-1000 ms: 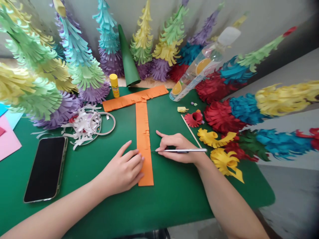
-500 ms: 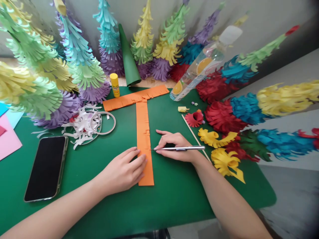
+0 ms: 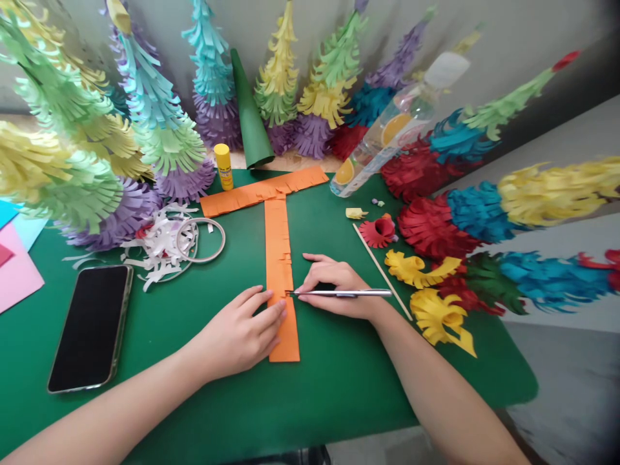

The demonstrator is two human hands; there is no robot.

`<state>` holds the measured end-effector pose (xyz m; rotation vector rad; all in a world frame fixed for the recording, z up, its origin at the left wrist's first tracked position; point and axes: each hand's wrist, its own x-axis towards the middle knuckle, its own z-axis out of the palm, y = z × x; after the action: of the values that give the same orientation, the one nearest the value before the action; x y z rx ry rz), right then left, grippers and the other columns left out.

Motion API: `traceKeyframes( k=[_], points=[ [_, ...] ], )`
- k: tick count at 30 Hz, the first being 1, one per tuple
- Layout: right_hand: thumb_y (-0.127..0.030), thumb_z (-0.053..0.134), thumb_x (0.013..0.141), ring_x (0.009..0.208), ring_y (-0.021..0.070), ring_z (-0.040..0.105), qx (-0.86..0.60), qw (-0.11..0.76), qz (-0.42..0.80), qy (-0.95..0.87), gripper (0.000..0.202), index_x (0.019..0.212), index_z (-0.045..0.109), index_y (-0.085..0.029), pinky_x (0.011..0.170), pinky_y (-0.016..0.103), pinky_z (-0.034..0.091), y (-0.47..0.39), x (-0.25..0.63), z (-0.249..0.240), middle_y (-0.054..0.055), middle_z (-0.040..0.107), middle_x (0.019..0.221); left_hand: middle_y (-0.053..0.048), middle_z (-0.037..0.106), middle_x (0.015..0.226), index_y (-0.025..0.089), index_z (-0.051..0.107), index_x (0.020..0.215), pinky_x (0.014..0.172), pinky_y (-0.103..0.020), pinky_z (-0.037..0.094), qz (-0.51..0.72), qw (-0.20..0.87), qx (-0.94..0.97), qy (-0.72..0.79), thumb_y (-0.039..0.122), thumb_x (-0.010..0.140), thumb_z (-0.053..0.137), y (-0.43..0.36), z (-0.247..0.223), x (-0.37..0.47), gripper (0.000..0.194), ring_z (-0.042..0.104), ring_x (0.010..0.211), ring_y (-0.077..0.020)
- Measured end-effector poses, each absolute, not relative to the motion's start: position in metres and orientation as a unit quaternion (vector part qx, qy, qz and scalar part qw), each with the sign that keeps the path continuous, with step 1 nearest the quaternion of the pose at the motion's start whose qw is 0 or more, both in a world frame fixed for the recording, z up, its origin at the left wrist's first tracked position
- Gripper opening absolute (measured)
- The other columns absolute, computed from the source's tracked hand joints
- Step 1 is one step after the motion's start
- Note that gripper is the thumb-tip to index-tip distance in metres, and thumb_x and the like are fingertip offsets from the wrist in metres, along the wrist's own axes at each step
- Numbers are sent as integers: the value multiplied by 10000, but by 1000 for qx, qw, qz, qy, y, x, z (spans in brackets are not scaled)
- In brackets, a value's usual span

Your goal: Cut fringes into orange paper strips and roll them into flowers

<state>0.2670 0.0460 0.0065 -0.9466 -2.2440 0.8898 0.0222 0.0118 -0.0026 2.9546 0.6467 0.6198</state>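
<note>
A long orange paper strip (image 3: 278, 252) lies upright in the view on the green table, with short slits along its right edge. My left hand (image 3: 245, 326) rests open on its lower part, fingertips pressing the paper flat. In my right hand (image 3: 334, 284) is a slim silver pen (image 3: 361, 293), pinched between thumb and fingers and held almost level. Its thin tip touches the right edge of the strip, just beyond my left fingertips. A second orange strip (image 3: 232, 199), also slit along an edge, crosses the far end of the first.
A black phone (image 3: 90, 329), white paper scraps (image 3: 162, 242) and a tape ring (image 3: 224, 242) lie left. Behind stand a glue stick (image 3: 223, 166), a green cone (image 3: 252, 116), a clear bottle (image 3: 387, 129) and several fringed paper trees (image 3: 169, 142). Yellow curls (image 3: 438, 316) and a thin stick (image 3: 382, 271) lie right.
My right hand has shifted slightly left with the pen, bringing its tip onto the strip's right edge. My left hand stays in place on the paper.
</note>
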Motion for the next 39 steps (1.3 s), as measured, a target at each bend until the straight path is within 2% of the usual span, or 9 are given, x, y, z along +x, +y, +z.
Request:
traceKeyframes(
  k=[7, 22, 24, 28, 32, 35, 39],
  points=[
    [-171, 677, 789, 634, 125, 659, -355, 295, 334, -822, 39, 760, 660, -190, 1019, 448, 471, 47, 270, 7, -5, 702, 692, -83, 642, 1212, 96, 640, 1156, 983, -417, 474, 178, 24, 966, 187, 226, 946, 462, 13, -4, 23, 304, 576, 1090, -249],
    [-186, 666, 826, 659, 132, 679, -348, 271, 330, -835, 14, 821, 664, -199, 1027, 477, 422, 45, 264, 4, -1, 734, 743, -65, 622, 1262, 121, 611, 1209, 1030, -438, 410, 161, 28, 968, 192, 247, 956, 433, 12, -5, 22, 334, 551, 1123, -243],
    [-181, 676, 813, 651, 132, 676, -352, 277, 332, -830, 25, 811, 663, -201, 1026, 474, 426, 45, 264, 5, -5, 729, 731, -69, 619, 1269, 117, 600, 1225, 1055, -452, 378, 158, 36, 968, 192, 296, 964, 429, 12, -4, 21, 360, 549, 1130, -244],
    [-179, 699, 781, 644, 133, 671, -363, 320, 343, -805, 54, 785, 652, -207, 1009, 463, 457, 45, 266, 3, -12, 723, 719, -93, 555, 1352, 86, 542, 1295, 1121, -507, 265, 137, 59, 971, 189, 471, 958, 388, 13, -2, 18, 535, 520, 1188, -275],
    [-189, 722, 761, 708, 150, 686, -374, 360, 361, -775, 86, 781, 640, -211, 994, 459, 482, 45, 268, -2, -11, 729, 736, -97, 490, 1415, 87, 488, 1350, 1154, -511, 192, 120, 68, 970, 201, 477, 949, 382, 14, 0, 17, 569, 482, 1248, -281],
    [-193, 727, 756, 720, 155, 688, -375, 361, 363, -773, 90, 778, 642, -213, 987, 459, 490, 45, 268, -5, -10, 731, 737, -100, 501, 1405, 79, 486, 1350, 1151, -506, 204, 128, 65, 968, 207, 473, 946, 398, 13, -1, 18, 571, 473, 1256, -286],
    [-185, 720, 761, 684, 147, 684, -366, 354, 362, -781, 86, 777, 640, -209, 978, 449, 494, 45, 266, -2, -12, 733, 729, -118, 607, 1274, 80, 575, 1256, 1126, -504, 273, 153, 66, 966, 199, 444, 935, 447, 11, -4, 19, 502, 522, 1189, -281]
  ],
)
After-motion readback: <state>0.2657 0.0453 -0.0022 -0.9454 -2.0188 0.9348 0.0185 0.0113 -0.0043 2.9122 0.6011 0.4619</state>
